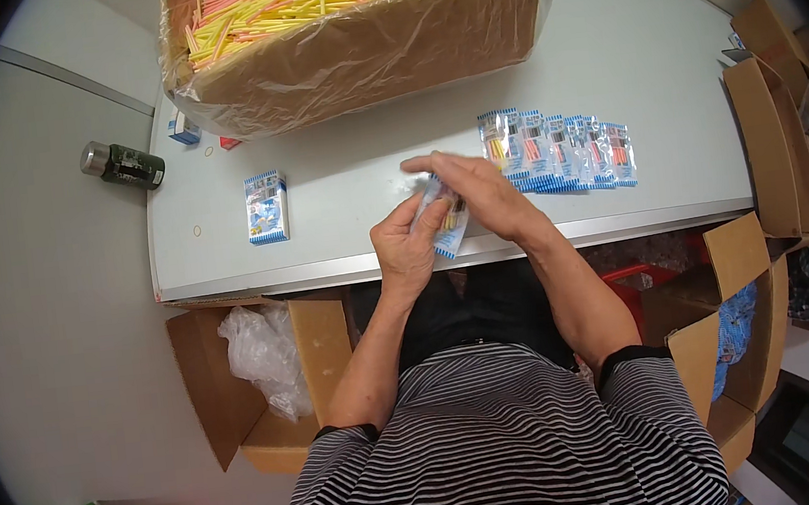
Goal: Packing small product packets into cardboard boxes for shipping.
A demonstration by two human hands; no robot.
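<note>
Hands meet above the near edge of the white table [337,176]. Your left hand [406,247] grips a small blue-and-white packet [450,231] from below, fingers closed on it. Your right hand [476,186] covers the packet's top, fingers curled over it. A row of filled packets [561,149] lies just right of your hands. A single packet [267,208] lies to the left. A plastic-lined cardboard box [354,51] of yellow and pink sticks stands at the far edge.

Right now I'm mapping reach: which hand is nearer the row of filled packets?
Right. The right hand sits just beside the row of filled packets; the left hand is farther, below and to their left.
</note>
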